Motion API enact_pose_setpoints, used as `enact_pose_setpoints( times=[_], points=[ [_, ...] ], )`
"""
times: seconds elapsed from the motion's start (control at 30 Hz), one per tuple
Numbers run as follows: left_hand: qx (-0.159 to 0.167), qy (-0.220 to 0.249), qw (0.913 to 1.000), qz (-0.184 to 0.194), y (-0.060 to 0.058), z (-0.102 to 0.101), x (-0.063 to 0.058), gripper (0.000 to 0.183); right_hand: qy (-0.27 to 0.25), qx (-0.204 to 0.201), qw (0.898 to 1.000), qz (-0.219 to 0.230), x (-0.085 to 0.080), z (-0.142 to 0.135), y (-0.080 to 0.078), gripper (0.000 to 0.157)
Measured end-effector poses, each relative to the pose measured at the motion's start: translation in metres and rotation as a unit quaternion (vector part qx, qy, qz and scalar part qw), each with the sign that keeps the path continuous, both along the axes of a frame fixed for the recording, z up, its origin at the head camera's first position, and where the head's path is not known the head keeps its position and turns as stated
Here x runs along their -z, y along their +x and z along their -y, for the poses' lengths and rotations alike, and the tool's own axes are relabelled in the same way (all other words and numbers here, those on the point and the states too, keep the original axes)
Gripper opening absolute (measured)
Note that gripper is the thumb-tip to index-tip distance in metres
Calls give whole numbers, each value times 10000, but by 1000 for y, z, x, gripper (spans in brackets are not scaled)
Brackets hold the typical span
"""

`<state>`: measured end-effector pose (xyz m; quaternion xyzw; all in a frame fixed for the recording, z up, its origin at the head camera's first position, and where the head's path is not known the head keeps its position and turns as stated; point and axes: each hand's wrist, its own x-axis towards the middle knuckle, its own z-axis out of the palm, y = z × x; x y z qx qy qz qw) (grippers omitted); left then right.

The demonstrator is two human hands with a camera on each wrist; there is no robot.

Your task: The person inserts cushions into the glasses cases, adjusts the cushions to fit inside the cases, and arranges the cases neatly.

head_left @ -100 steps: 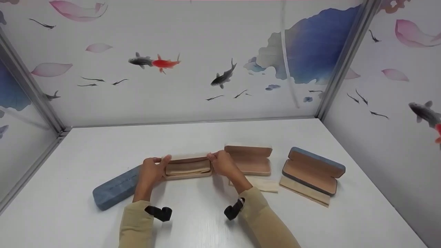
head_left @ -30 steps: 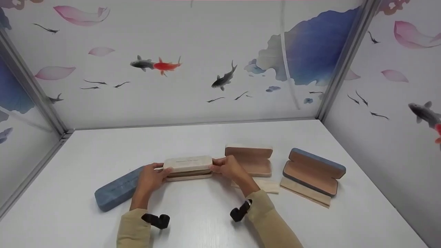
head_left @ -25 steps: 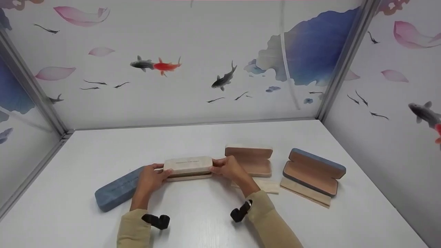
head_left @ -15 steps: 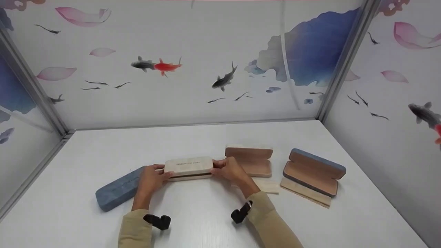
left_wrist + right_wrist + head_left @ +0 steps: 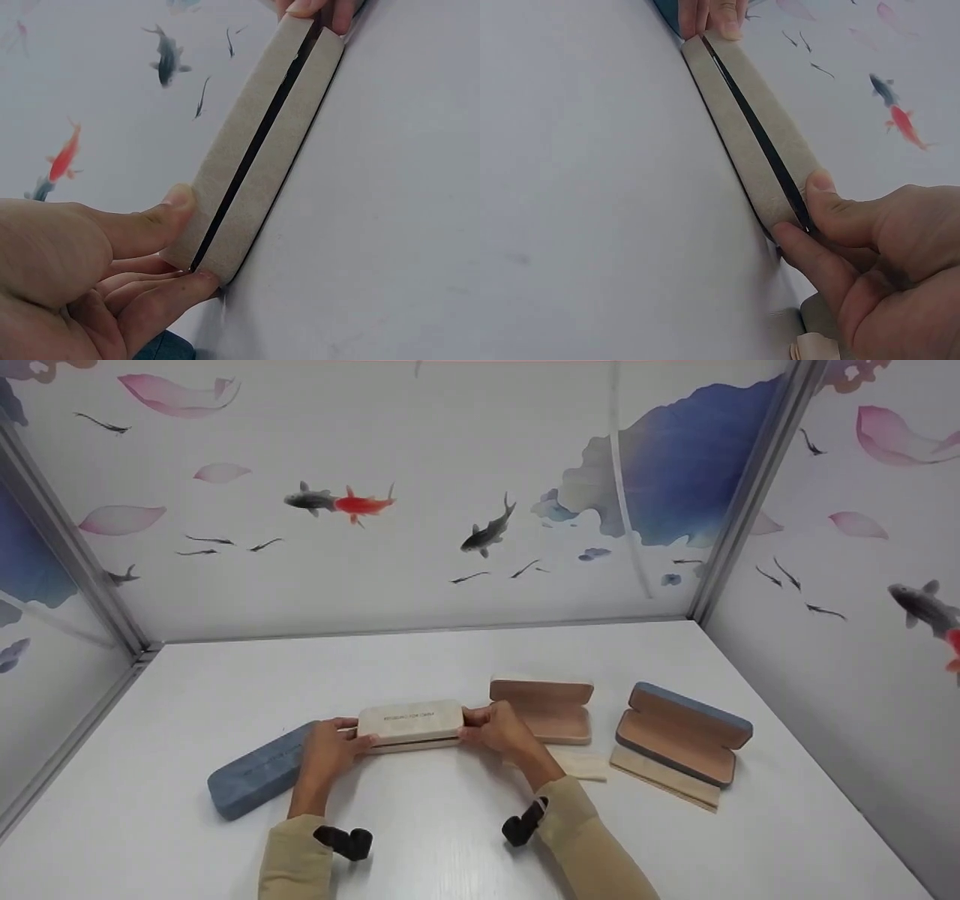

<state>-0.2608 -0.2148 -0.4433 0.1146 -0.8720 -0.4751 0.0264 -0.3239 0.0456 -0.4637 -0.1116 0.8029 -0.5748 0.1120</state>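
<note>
At far left on the worktop (image 5: 427, 825), a closed blue case (image 5: 259, 772) lies with its right end hidden behind the left hand (image 5: 328, 750). That hand's fingers grip the left end of a pale case (image 5: 411, 720) at mid-worktop; the right hand's (image 5: 501, 727) fingers pinch its other end. Both wrist views show a dark gap under its lid, a thin line from the head; its contents cannot be made out. Further right come an open cream case (image 5: 555, 724), a cloth (image 5: 585, 765) partly covered by the wrist, then an open blue case (image 5: 679, 746) with a folded cloth (image 5: 665, 780) along its front.
</note>
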Motion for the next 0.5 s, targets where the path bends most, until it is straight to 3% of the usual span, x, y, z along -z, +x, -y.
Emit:
enact_pose_setpoints(
  times=[0.5],
  points=[
    [-25, -38, 10000, -31, -1, -2, -2, 46, 282, 9, 9995, -119, -2, -1, 1, 47]
  ],
)
